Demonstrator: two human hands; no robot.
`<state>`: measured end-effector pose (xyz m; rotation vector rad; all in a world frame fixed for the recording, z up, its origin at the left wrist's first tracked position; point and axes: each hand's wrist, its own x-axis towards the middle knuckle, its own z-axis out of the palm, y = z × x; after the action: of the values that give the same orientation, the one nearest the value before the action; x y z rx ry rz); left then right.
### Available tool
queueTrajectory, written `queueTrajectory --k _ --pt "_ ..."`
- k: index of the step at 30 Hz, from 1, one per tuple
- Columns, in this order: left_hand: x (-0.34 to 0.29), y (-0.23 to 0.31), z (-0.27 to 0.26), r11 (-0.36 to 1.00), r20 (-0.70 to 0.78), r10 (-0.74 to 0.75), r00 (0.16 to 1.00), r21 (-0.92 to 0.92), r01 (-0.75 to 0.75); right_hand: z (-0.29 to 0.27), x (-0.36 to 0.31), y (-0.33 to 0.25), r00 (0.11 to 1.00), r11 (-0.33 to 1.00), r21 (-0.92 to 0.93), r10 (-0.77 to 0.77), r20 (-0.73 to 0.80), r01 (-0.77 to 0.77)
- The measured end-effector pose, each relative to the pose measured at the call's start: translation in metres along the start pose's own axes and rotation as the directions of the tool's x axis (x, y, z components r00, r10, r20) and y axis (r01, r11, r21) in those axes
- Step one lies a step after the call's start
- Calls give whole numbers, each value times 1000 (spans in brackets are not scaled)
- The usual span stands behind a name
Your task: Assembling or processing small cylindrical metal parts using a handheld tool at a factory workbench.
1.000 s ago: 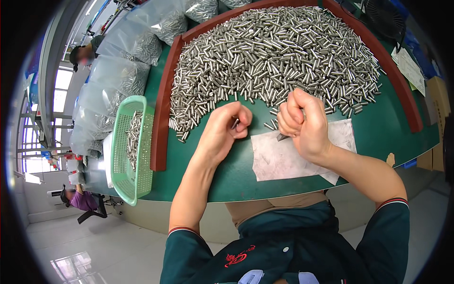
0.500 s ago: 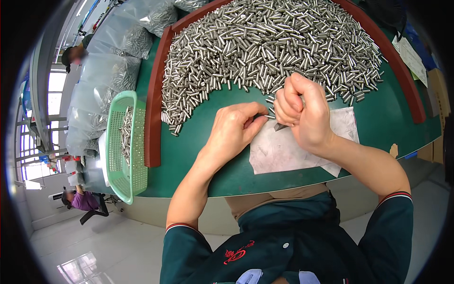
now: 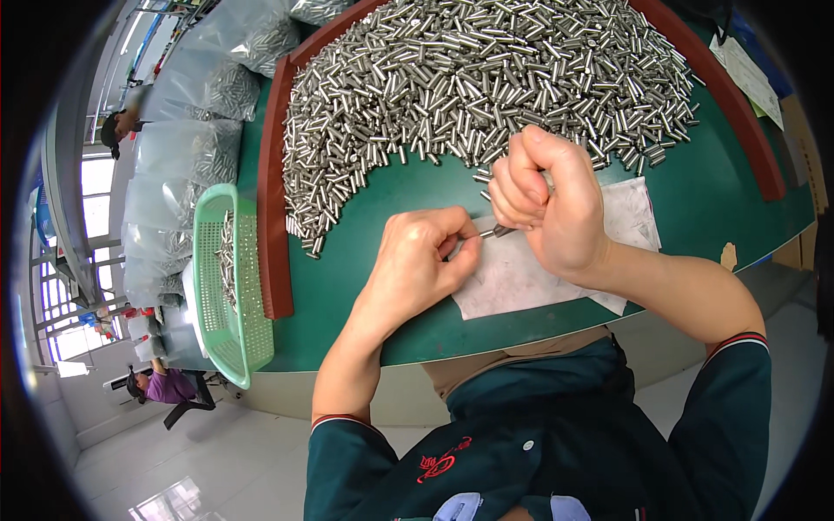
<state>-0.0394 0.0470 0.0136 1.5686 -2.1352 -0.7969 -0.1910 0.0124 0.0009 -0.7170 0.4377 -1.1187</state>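
Observation:
My left hand (image 3: 417, 265) pinches a short metal pin (image 3: 486, 234) between thumb and fingers. Closed in a fist, my right hand (image 3: 552, 204) grips a dark grey tool (image 3: 502, 230); only its tip shows below the fingers, so its kind is hidden. That tip meets or nearly meets the pin's end; I cannot tell which. Under both hands lies a smudged white cloth (image 3: 521, 282) on the green tabletop (image 3: 347, 286). Just beyond them spreads a large heap of loose shiny metal pins (image 3: 460, 78).
Dark red wooden rails (image 3: 275, 200) edge the heap. At left stands a green plastic basket (image 3: 248, 339) partly filled with pins. Clear bags (image 3: 178, 156) of pins line the far left. Papers (image 3: 747, 82) lie at right. Two people are in the background, one in purple (image 3: 169, 386).
My left hand has shifted slightly left and down, drawing the pin away from the right fist, so more of the pin and tool tip shows. The whole view has tilted a little.

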Motion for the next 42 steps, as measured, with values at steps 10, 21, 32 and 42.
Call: queueTrajectory --k 10,21,32,42 --pt "-1 -1 0 999 -2 -13 1000 -40 13 1 1 1 1000 1000 9 6 -2 -6" --pt "-1 3 2 998 7 -4 1000 -68 5 14 -8 9 992 978 -180 -117 -42 108" --pt "-1 -5 -8 891 61 -231 971 -387 236 1 4 -9 999 999 30 -36 -11 36" --pt "10 -33 -14 179 322 -160 933 -920 348 2 12 -21 988 986 97 -125 -88 134"
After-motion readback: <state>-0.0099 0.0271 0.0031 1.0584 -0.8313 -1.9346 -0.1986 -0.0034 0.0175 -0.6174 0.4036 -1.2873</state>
